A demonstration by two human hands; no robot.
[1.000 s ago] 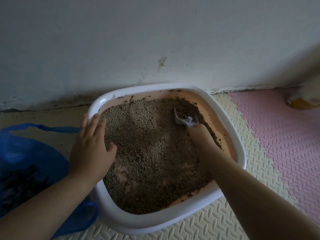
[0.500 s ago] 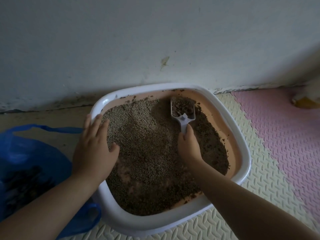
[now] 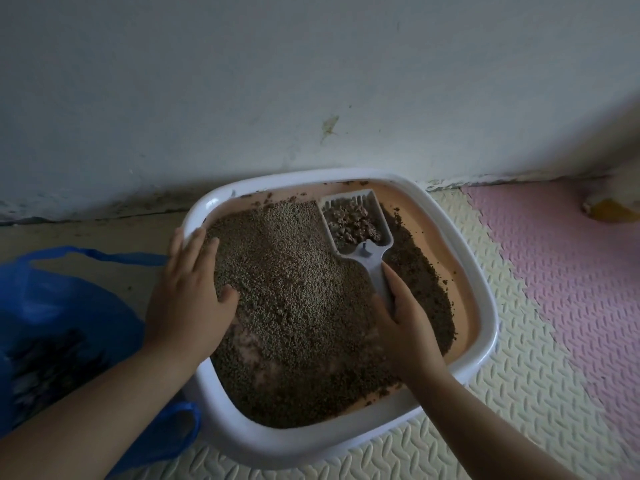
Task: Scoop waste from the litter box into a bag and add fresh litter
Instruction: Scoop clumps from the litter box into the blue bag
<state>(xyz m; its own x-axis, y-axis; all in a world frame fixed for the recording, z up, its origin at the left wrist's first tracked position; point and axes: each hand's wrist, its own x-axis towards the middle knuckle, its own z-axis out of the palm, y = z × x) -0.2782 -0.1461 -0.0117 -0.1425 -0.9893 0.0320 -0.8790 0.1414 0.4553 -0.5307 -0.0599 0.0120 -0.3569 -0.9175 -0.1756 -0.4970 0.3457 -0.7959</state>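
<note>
A blue bag (image 3: 69, 299) was seen on the floor at the far left, just beside the litter box (image 3: 277, 445). Dark bits could be made out inside it. It was judged to be thin, soft and floppy, so it would best be taken by its loop handles and held open.

The left hand (image 3: 188, 306) was laid flat on the left rim, with its fingers straight and a little spread. Its thumb was rested on the litter (image 3: 294, 306). Nothing was gripped by it. The box was judged to be stiff and heavy with litter, so a steady press on the rim made sense.

The litter was made of small loose grains. It was piled high on the left and scraped thin on the right.

The scoop (image 3: 372, 258) was held over the far right part of the box, with brown clumps (image 3: 353, 223) in it. It was judged to be light, hard plastic. The clumps were loose and could roll off if it were tipped.

The handle was wrapped by the curled fingers of the right hand (image 3: 405, 327).

A cream mat (image 3: 519, 393) and a pink mat (image 3: 571, 289) were laid to the right.

No words or brand names could be read anywhere.
</note>
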